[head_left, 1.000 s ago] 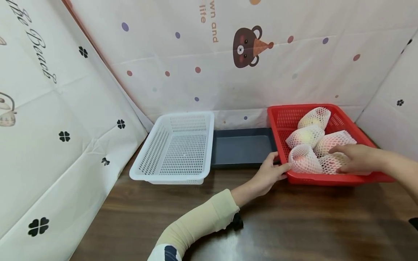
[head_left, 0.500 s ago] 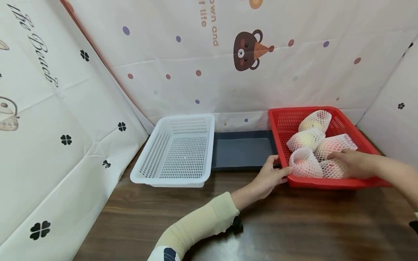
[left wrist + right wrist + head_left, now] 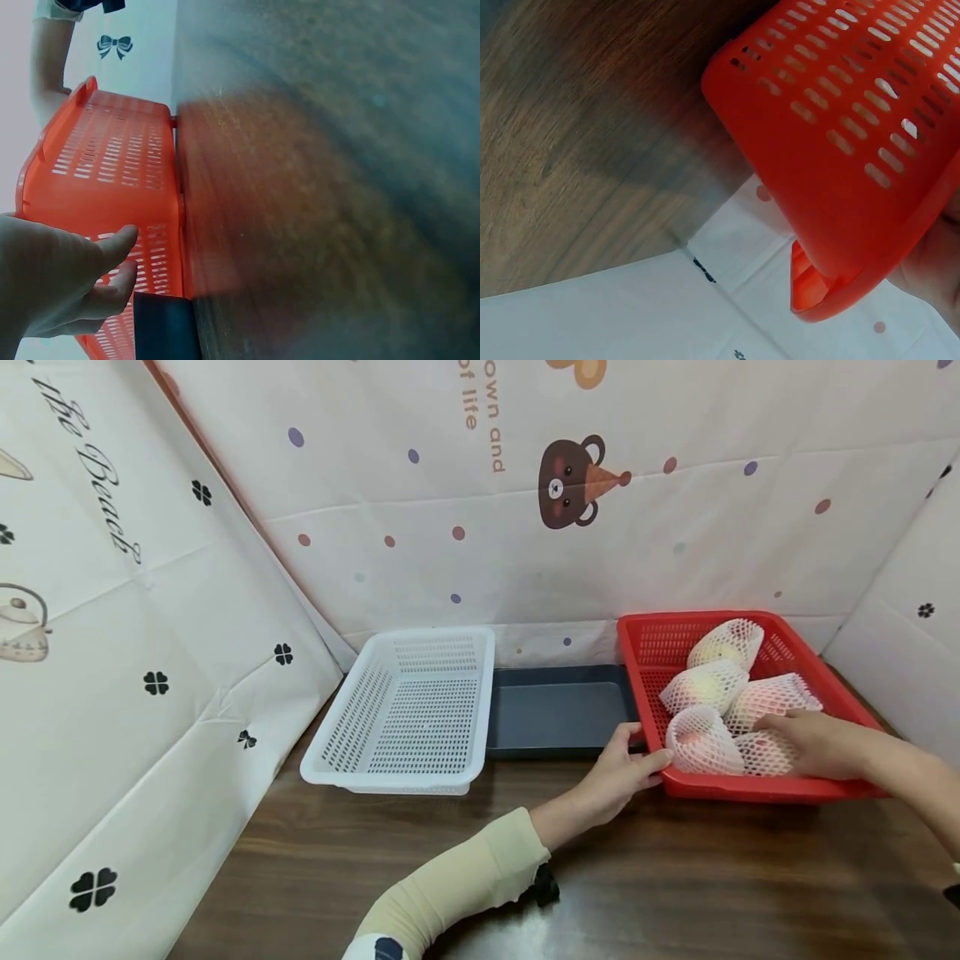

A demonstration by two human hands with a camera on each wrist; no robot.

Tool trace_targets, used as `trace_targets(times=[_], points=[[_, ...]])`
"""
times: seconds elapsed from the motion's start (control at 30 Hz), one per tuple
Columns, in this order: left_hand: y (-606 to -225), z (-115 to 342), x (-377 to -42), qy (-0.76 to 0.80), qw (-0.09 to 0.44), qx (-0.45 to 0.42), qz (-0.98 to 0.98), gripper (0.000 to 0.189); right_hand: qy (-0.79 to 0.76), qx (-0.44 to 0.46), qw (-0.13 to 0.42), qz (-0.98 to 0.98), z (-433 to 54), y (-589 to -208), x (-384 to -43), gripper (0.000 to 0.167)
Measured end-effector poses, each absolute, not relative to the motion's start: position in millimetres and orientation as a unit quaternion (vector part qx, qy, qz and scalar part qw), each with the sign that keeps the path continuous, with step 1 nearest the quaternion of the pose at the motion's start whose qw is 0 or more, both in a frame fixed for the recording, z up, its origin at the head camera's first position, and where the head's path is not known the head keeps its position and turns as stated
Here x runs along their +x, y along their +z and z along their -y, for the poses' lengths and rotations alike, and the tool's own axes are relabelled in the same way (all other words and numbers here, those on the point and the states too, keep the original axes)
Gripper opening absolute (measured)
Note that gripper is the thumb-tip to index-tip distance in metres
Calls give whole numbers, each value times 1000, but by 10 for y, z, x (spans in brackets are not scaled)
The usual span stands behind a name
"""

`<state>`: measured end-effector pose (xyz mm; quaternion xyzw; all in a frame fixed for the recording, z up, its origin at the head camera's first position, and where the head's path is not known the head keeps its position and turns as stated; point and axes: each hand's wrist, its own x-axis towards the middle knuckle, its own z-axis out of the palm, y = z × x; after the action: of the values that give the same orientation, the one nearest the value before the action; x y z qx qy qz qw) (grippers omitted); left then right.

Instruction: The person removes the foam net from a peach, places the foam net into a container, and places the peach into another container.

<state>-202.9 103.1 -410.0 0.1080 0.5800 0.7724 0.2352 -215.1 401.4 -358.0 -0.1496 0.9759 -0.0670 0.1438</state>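
Observation:
A red slotted basket [image 3: 750,788] holds several pieces of round fruit in white foam nets, some yellowish and some reddish. Inside its near part, my right hand [image 3: 828,745] bends over the reddish netted fruit [image 3: 763,754] by the front wall and grips it. The thumb is hidden in the head view. Against the basket's front left corner rests my left hand [image 3: 618,775]. In the left wrist view, the thumb and fingers of this hand [image 3: 64,274] touch the outside of the slotted wall. From the right wrist, the basket [image 3: 817,142] covers most of my right hand.
A white slotted basket [image 3: 393,778] stands at the left with nothing in it. Between the two baskets lies a dark shallow tray [image 3: 558,710], close to my left hand. Printed white cloth [image 3: 450,568] hangs behind and along both sides of the brown wooden table [image 3: 675,893].
My right hand has settled deeper over the near fruit, and its thumb has gone out of sight. The left hand stays at the basket corner. The head view has tilted up slightly.

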Motion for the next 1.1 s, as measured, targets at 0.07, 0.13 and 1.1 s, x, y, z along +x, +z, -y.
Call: trace_targets(times=[0.07,0.13,1.1], points=[[-4098,-1037,-2030,772,234,108,-581,37,-61,-154,130,-977,-4009,-3569,-2146,97],[-4096,-1040,-2031,772,231,111,-581,37,-56,-156,119,-979,-4004,-3556,-2142,95],[-4095,-1036,-2021,771,238,101,-582,36,-65,-143,20,-987,-3768,-3091,-1932,83]])
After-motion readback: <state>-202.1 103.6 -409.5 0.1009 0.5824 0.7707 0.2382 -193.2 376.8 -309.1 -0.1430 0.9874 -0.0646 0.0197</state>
